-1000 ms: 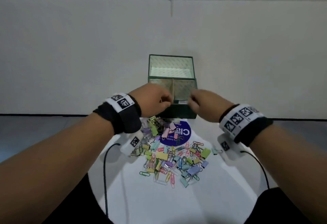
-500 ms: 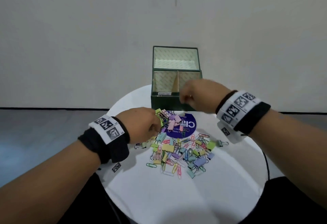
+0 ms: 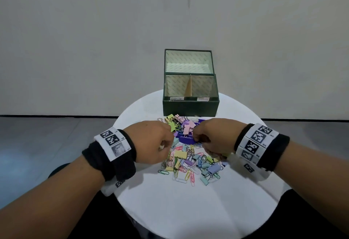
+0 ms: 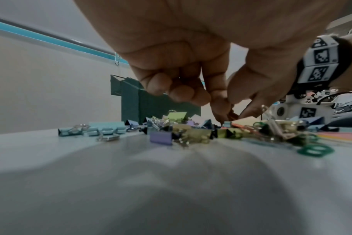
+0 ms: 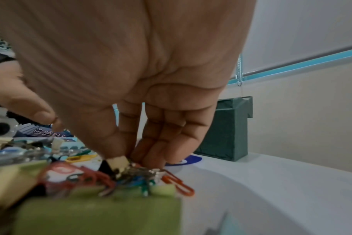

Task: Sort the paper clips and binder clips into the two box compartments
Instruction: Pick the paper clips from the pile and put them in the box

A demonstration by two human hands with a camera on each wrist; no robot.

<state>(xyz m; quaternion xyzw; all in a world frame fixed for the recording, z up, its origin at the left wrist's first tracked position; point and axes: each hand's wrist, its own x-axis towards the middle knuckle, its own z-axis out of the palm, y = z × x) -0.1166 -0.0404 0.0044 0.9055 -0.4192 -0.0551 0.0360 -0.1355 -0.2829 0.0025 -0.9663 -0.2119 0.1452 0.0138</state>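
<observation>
A heap of pastel binder clips and paper clips (image 3: 188, 160) lies on the round white table (image 3: 188, 210). Behind it stands the dark green box (image 3: 190, 108) with its lid up, a divider splitting it into a left compartment (image 3: 176, 87) and a right compartment (image 3: 203, 87). My left hand (image 3: 166, 145) is down at the heap's left side, fingers curled, thumb and forefinger tips meeting at the clips (image 4: 224, 119); what they hold is hidden. My right hand (image 3: 198, 140) reaches into the heap with fairly straight fingers (image 5: 151, 155) touching a cream binder clip (image 5: 119, 162).
A blue round sticker (image 3: 186, 138) lies under the clips. An orange paper clip (image 5: 179, 184) and a green binder clip (image 5: 100, 214) sit close to my right wrist. Bare tabletop lies on my side of the heap, with grey floor around the table.
Both hands were up at the box a second ago. The left came down to the heap first, then the right followed. Both are now at the clips.
</observation>
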